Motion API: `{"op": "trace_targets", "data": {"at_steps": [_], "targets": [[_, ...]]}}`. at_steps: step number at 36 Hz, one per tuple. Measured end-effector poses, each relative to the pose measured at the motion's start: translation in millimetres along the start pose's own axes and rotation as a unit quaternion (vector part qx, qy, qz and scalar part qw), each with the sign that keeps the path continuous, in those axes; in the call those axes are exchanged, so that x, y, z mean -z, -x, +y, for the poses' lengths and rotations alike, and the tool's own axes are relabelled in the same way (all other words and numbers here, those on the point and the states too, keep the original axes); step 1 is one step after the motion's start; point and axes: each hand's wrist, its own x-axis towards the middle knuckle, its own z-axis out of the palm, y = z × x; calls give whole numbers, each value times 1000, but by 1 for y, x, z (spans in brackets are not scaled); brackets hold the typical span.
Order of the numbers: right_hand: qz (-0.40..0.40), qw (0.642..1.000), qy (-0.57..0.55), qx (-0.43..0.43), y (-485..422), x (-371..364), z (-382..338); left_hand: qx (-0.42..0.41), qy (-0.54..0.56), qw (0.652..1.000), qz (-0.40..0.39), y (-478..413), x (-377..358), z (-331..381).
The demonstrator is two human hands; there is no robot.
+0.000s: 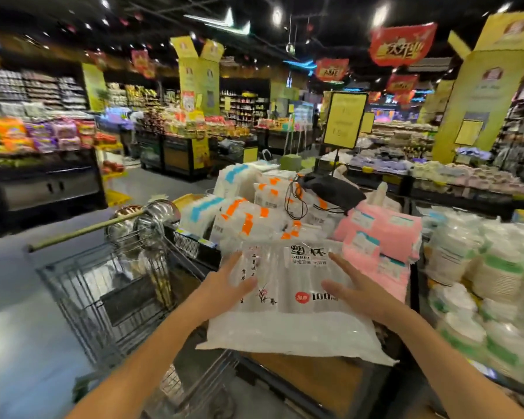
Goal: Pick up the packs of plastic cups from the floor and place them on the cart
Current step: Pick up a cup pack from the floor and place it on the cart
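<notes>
Clear pack of plastic cups [288,316] lies on the cart's wooden deck [303,379], front of the pile. Print reads "塑杯" and "100"; red badge beside it too blurred to read. Left hand [230,279] flat on the pack's left side, right hand [354,285] flat on its right, fingers straight, gripping nothing. Behind: orange-labelled packs [248,219], blue-labelled packs [200,210], pink packs [381,234], black pouch [330,189] on top. Wire shopping trolley [103,297] to the left. Yellow sign [344,119] unreadable.
</notes>
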Motion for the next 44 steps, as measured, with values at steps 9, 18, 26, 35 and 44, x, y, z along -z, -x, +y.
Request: {"op": "trace_targets", "data": {"at_steps": [9,18,26,35,44], "targets": [[-79,995,28,62,-133,-73,-56,97,68,991,55,-39,57,-95],[-182,971,43,146,-274,-143,-69,212,65,966,134,-85,63,-169],[-240,942,46,231,-387,-213,-97,262,61,937,225,-121,67,-210],[-325,914,35,240,-474,-333,-94,334,128,886,295,-150,37,-301],[-369,914,36,165,-546,-494,-67,397,184,839,324,-211,6,-451]]}}
